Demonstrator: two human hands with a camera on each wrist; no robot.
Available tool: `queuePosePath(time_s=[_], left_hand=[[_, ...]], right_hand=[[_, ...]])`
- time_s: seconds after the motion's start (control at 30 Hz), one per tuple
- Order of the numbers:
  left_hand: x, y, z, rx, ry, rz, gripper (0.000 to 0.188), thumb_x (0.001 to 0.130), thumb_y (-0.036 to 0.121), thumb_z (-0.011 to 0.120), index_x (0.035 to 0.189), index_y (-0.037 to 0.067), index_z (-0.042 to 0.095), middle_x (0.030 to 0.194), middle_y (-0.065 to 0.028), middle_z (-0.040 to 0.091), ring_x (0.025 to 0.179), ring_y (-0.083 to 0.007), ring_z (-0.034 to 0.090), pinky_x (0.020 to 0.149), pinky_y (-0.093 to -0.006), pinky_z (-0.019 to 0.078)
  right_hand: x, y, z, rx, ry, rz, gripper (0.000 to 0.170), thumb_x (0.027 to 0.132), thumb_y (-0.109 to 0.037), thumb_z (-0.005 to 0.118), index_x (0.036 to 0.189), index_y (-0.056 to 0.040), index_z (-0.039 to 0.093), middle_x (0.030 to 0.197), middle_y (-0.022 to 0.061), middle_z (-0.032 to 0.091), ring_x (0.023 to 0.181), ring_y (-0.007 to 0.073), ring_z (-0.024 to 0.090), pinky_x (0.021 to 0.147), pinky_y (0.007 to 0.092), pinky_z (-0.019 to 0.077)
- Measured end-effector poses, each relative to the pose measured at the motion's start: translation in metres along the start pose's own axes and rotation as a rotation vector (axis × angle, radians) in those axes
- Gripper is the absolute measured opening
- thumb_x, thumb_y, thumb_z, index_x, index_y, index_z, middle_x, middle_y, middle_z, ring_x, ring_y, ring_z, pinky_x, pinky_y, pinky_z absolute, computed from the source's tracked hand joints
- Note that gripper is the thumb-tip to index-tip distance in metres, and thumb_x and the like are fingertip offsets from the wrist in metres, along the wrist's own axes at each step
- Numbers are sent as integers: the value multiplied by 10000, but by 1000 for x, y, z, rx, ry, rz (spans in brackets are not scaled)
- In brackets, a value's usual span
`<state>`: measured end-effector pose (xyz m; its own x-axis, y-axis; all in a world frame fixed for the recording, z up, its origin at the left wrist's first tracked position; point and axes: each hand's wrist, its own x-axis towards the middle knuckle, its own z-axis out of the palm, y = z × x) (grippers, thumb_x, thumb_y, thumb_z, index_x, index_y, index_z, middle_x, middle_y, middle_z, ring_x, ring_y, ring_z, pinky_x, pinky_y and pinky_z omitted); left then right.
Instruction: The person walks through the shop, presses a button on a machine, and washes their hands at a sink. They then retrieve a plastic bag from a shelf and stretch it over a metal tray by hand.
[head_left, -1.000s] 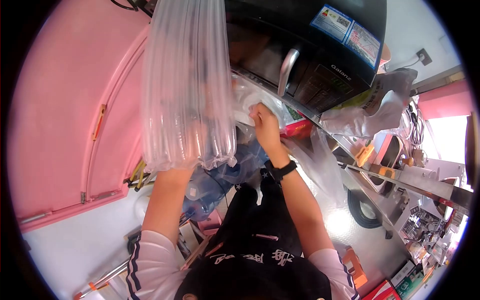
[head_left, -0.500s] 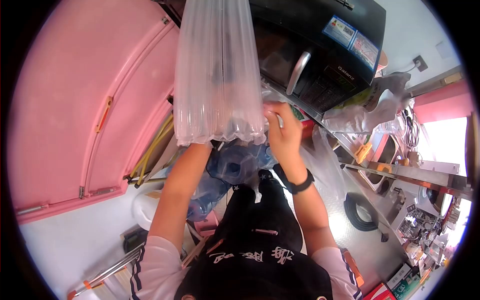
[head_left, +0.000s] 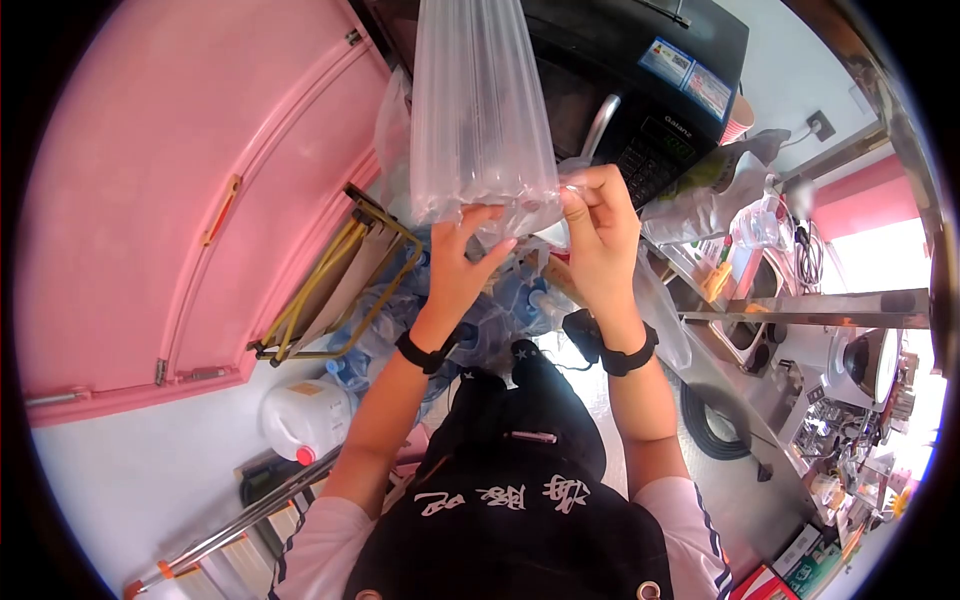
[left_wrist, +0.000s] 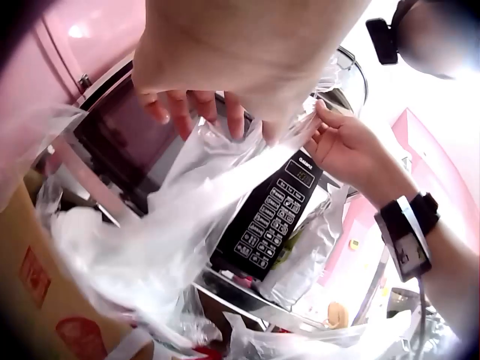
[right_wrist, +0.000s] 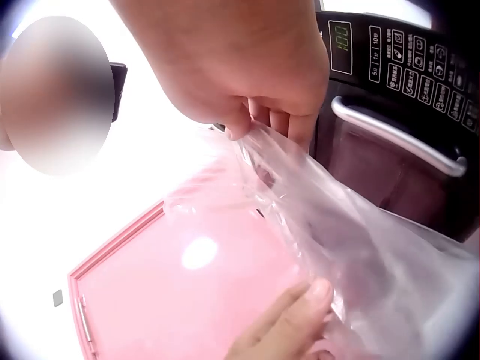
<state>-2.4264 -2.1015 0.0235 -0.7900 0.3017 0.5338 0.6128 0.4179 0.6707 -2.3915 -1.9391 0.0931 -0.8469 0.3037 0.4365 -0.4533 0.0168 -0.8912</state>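
Observation:
A clear plastic bag of long ribbed columns (head_left: 480, 110) hangs lengthwise before me, its crinkled lower edge toward my body. My right hand (head_left: 605, 240) pinches its right corner between thumb and curled fingers; the right wrist view shows the film (right_wrist: 352, 217) stretching away from that pinch. At the left part of the same edge, my left hand (head_left: 458, 275) has film between its fingers and spread thumb. In the left wrist view the left hand's bent fingers (left_wrist: 202, 112) lie over the bunched film (left_wrist: 180, 202).
Behind the bag stands a black microwave (head_left: 690, 40). To the left are a pink door (head_left: 120, 200) and a yellow folding frame (head_left: 330, 280). Blue water bottles (head_left: 480, 325) lie below the hands. A metal shelf edge (head_left: 830, 308) runs along the right, and a white jug (head_left: 300, 415) sits lower left.
The bag has shifted right in the view. My left hand has come out from behind it to its lower edge, and my right hand has taken hold of the corner. The view has turned somewhat.

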Motion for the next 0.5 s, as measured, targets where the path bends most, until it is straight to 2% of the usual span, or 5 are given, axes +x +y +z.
queuePosePath(time_s=[0.13, 0.2, 0.33, 0.4, 0.5], left_hand=[[14, 8, -10, 2, -44, 7, 180, 764, 92, 690, 911, 8, 628, 916, -105, 638, 877, -270, 580, 788, -315, 427], [12, 12, -12, 26, 130, -116, 136, 750, 23, 676, 876, -7, 631, 838, -105, 638, 767, -242, 595, 703, -292, 447], [4, 19, -21, 0, 288, -23, 130, 701, 3, 700, 810, -7, 629, 773, -108, 614, 647, -285, 556, 597, -317, 441], [7, 37, -27, -14, 315, 84, 136, 702, -44, 672, 826, 4, 642, 750, -98, 610, 649, -252, 562, 581, -290, 441], [5, 40, -32, -12, 264, 182, 177, 690, -73, 652, 838, 24, 659, 753, -86, 615, 660, -224, 581, 575, -277, 449]], right_hand=[[-14, 4, -6, 5, -85, 126, 107, 901, -33, 571, 976, -21, 495, 863, 37, 615, 794, 76, 568, 734, 230, 463], [-20, 9, -7, 305, -150, 154, 235, 864, 10, 588, 1056, -33, 460, 978, 41, 566, 898, 90, 530, 801, 247, 439], [-44, 73, -23, 133, -253, 321, 476, 746, 36, 637, 1160, -40, 414, 1073, 83, 524, 1015, 179, 518, 883, 294, 422], [-52, 116, -21, -61, -438, 79, 569, 717, -20, 695, 1202, -44, 399, 1101, 96, 520, 1066, 204, 510, 907, 307, 419], [-52, 131, -10, -182, -323, 177, 684, 687, -88, 734, 1272, -36, 383, 1195, 152, 467, 1138, 279, 463, 923, 351, 426]])
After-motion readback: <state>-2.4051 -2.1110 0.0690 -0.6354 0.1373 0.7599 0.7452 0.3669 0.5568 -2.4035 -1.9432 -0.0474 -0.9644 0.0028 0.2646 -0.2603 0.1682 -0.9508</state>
